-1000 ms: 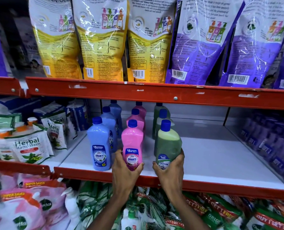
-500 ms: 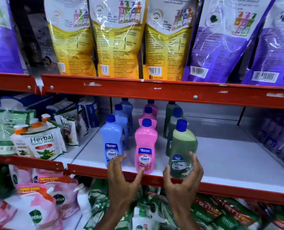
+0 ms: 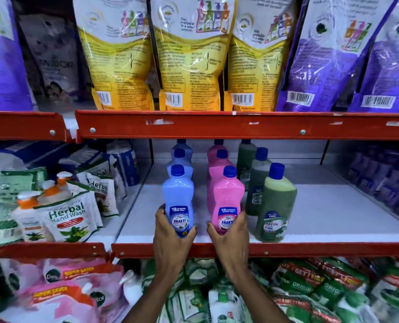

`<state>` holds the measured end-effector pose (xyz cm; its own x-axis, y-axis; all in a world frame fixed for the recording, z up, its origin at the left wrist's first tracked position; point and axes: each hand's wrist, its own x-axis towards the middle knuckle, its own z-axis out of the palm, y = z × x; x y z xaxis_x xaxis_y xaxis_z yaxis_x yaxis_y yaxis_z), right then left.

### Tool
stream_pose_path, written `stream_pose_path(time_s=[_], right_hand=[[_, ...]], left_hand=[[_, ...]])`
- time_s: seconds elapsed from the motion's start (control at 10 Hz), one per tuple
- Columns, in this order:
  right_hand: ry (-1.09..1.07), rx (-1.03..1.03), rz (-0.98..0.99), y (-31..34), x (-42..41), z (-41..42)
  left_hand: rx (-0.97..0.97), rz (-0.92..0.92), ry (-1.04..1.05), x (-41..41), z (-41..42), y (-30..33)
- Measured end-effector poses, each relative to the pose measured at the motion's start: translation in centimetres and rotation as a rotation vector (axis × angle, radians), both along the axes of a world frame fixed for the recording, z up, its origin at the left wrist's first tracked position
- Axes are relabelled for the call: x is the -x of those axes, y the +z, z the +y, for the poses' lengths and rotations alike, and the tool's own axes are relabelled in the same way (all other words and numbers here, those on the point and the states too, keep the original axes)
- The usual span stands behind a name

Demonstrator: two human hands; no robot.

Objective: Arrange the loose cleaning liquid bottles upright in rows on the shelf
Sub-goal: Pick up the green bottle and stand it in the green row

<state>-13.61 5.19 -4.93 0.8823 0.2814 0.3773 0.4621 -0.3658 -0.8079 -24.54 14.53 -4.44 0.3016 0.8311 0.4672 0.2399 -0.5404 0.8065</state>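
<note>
Three rows of blue-capped cleaner bottles stand upright on the white middle shelf [image 3: 322, 220]: blue on the left, pink in the middle, green on the right. My left hand [image 3: 170, 231] wraps the base of the front blue bottle [image 3: 178, 194] at the shelf's front edge. My right hand [image 3: 230, 236] grips the base of the front pink bottle [image 3: 227, 197]. The front green bottle [image 3: 276, 206] stands free to the right, leaning slightly. More blue, pink and green bottles line up behind, partly hidden by the upper beam.
A red shelf beam [image 3: 240, 124] runs overhead, with yellow and purple refill pouches [image 3: 193, 66] above it. Herbal hand wash packs [image 3: 68, 215] fill the left bay. Purple bottles [image 3: 384, 180] stand at the far right. Green and pink pouches lie on the shelf below.
My left hand has shifted from the pink bottle to the blue one. My right hand left the green bottle and now holds the pink one. The view moved closer and to the left.
</note>
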Motion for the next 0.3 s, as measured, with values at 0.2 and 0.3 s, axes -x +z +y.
stream_pose_path(time_s=[0.2,0.3], right_hand=[[0.000,-0.003,-0.004,0.11,-0.18,-0.04],[0.026,-0.021,0.004,0.48,0.60,-0.78]], left_hand=[[-0.004,0.035,-0.023,0.17,-0.05,-0.10],[-0.024,0.012,-0.021,0.69,-0.56,0.15]])
